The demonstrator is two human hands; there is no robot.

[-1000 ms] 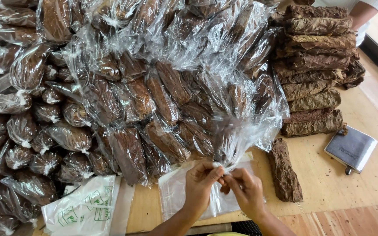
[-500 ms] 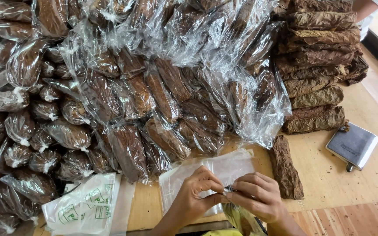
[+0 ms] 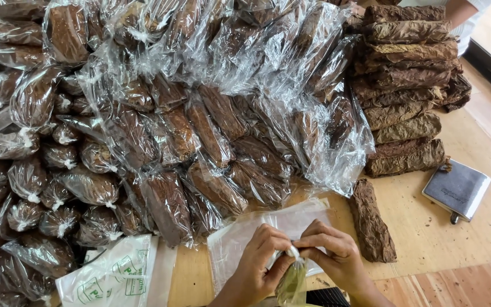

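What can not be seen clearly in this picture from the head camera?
- Small greenish bag: its lower part is cut off by the bottom edge; left hand and right hand cover its top.
- Contents of the greenish bag: too blurred to tell.
- Person at top right: cut off by the frame edge.
- Grey pouch: its contents are hidden.

Clear bags of brown leaf (image 3: 200, 131) heaped at the table's left, a green-printed white bag (image 3: 115, 276) in front

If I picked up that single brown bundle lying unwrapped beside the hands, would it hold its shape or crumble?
The loose brown bundle looks like dried, wrinkled leaves pressed into a block, so it is probably light for its size. It would likely keep its shape, as the stacked bundles do. Its ragged edges might flake if squeezed.
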